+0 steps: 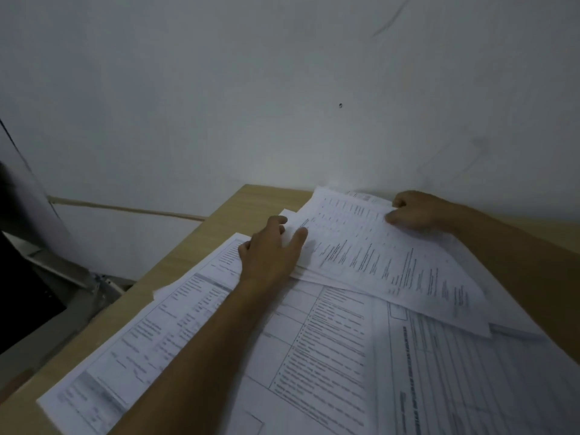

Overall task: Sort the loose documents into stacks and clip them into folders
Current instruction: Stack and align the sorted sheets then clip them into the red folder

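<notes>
Loose printed documents cover a light wooden desk (201, 246). A small stack of printed sheets (370, 252) lies askew on top at the far side. My left hand (270, 249) grips this stack's left edge, thumb on top and fingers tucked beneath. My right hand (414, 211) pinches the stack's far right corner with curled fingers. Beneath lie larger form sheets: one with tables (150, 334) at the left, one with a bulleted table (326, 346) in the middle, and a ruled form (464, 378) at the right. No folder or clip is in view.
A plain white wall (282, 89) rises right behind the desk. Left of the desk there is a drop to dark furniture (28, 296) with a grey metal edge. A pale cable (125, 208) runs along the wall at the left.
</notes>
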